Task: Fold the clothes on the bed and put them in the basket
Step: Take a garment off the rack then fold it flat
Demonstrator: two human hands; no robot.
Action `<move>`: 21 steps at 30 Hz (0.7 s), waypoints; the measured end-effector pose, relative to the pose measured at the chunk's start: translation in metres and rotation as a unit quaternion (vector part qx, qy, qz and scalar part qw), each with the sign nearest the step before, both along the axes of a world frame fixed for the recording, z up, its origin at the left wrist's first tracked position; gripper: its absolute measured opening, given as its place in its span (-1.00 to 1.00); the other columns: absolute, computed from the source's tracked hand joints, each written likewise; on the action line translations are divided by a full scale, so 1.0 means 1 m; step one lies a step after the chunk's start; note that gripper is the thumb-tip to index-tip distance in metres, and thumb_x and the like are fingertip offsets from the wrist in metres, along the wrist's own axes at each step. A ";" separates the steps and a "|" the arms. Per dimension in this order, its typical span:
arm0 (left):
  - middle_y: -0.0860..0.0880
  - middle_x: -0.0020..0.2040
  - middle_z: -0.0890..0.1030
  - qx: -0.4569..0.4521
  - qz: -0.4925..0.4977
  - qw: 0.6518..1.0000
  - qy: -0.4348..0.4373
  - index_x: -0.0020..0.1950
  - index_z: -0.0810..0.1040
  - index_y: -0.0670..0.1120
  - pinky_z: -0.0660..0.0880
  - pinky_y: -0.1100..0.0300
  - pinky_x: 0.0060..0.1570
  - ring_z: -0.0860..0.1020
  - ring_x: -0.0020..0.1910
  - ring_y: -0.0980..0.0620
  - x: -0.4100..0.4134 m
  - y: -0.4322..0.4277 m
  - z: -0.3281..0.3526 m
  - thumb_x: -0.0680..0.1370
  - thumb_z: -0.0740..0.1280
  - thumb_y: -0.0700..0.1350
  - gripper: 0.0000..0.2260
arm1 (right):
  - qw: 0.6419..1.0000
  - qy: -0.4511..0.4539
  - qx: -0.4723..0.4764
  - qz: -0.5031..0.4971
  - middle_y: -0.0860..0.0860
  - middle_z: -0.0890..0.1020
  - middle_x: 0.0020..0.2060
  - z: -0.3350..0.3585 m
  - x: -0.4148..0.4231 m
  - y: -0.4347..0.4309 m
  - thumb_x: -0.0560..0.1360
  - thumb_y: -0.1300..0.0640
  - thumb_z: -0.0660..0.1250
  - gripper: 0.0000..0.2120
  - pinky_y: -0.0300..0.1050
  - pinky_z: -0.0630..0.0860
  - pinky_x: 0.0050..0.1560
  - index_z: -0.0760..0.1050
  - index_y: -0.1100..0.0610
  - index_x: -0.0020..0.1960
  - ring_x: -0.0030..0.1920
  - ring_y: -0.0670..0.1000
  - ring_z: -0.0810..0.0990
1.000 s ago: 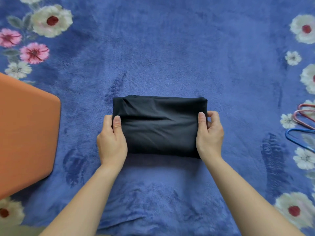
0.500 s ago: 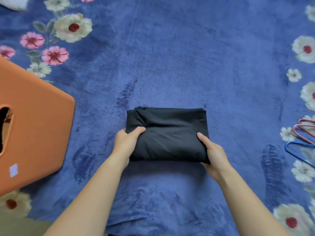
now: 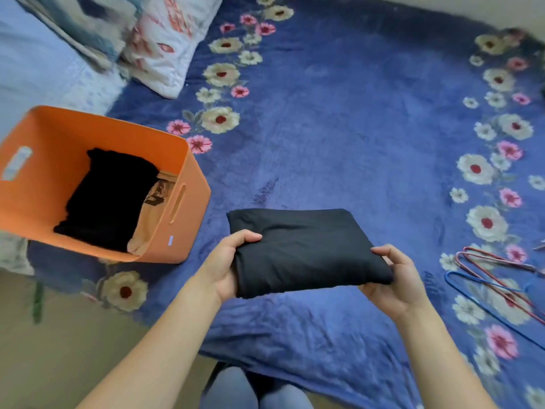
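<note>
A folded black garment [image 3: 303,249] is lifted just above the blue flowered blanket [image 3: 354,128]. My left hand [image 3: 227,267] grips its left edge, thumb on top and fingers underneath. My right hand [image 3: 395,278] holds its right near corner the same way. To the left stands the orange basket [image 3: 182,184], open side up, with a folded black piece [image 3: 109,199] and a tan printed piece [image 3: 156,202] inside.
Red and blue wire hangers [image 3: 495,273] lie on the blanket at the right. Pillows [image 3: 168,39] are piled at the top left. The near edge of the bed runs below my arms, with floor at lower left.
Both hands slid under the folded garment's ends and lifted it off the blanket. The view swung up and left, bringing the basket's inside and the pillows into sight.
</note>
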State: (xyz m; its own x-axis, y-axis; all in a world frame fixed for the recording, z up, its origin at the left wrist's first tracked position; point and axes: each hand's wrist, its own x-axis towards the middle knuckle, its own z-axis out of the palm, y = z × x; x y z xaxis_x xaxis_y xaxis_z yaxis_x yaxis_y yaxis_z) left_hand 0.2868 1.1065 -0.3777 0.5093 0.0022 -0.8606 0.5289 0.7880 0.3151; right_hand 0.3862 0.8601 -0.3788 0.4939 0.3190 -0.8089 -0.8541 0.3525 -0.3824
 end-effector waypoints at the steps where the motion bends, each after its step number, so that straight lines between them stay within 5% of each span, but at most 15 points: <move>1: -0.19 0.17 0.64 0.000 0.011 1.000 -0.025 0.22 0.60 -0.24 0.52 -0.02 0.16 0.62 0.09 -0.16 -0.002 0.003 0.017 0.33 0.37 -0.14 -0.53 | 0.999 -0.022 0.018 -0.018 0.08 0.66 -0.05 0.014 -0.001 0.004 0.41 0.17 0.24 -0.75 -0.16 0.60 -0.17 0.69 0.22 -0.18 -0.16 0.06 0.68; 5: -0.19 0.18 0.63 0.011 0.068 0.989 -0.128 0.21 0.59 -0.24 0.47 -0.01 0.23 0.60 0.18 -0.16 -0.012 0.013 0.075 0.39 0.31 -0.18 -0.60 | 0.973 -0.057 0.178 -0.133 0.05 0.56 0.30 0.052 -0.023 0.028 0.48 -0.28 0.29 -0.44 0.05 0.34 0.38 0.52 0.12 0.27 0.33 0.08 0.51; 8: -0.19 0.21 0.61 0.010 0.091 0.981 -0.171 0.26 0.55 -0.25 0.43 -0.03 0.30 0.57 0.22 -0.17 -0.026 0.018 0.101 0.45 0.25 -0.25 -0.62 | 0.967 -0.052 0.220 -0.113 0.03 0.53 0.32 0.072 -0.053 0.072 0.29 -0.43 0.37 -0.17 0.07 0.27 0.43 0.44 0.13 0.34 0.39 0.04 0.45; 14: -0.20 0.26 0.58 0.051 0.110 0.979 -0.162 0.25 0.55 -0.24 0.47 -0.05 0.22 0.58 0.21 -0.17 -0.074 0.079 0.097 0.49 0.20 -0.39 -0.64 | 0.997 -0.035 0.074 -0.004 0.18 0.66 0.13 0.096 -0.059 0.188 0.55 0.17 0.28 -0.59 0.06 0.48 0.26 0.44 0.28 0.36 0.16 0.14 0.64; 18: -0.19 0.36 0.51 -0.023 0.168 0.961 -0.216 0.46 0.39 -0.16 0.40 -0.01 0.22 0.51 0.30 -0.16 -0.105 0.173 0.092 0.54 0.21 0.10 -0.45 | 0.997 -0.054 0.046 0.043 0.16 0.66 0.13 0.100 -0.055 0.268 0.52 0.25 0.27 -0.65 0.04 0.48 0.28 0.50 0.30 0.29 0.18 0.13 0.62; 21: -0.15 0.53 0.27 -0.037 0.127 0.924 -0.360 0.56 0.18 -0.15 0.01 -0.03 0.49 0.19 0.53 -0.10 -0.112 0.244 0.091 0.52 -0.31 0.41 -0.14 | 0.994 -0.056 0.043 0.081 0.17 0.66 0.10 0.100 -0.055 0.326 0.49 0.24 0.26 -0.71 0.03 0.52 0.21 0.57 0.29 0.18 0.11 0.15 0.65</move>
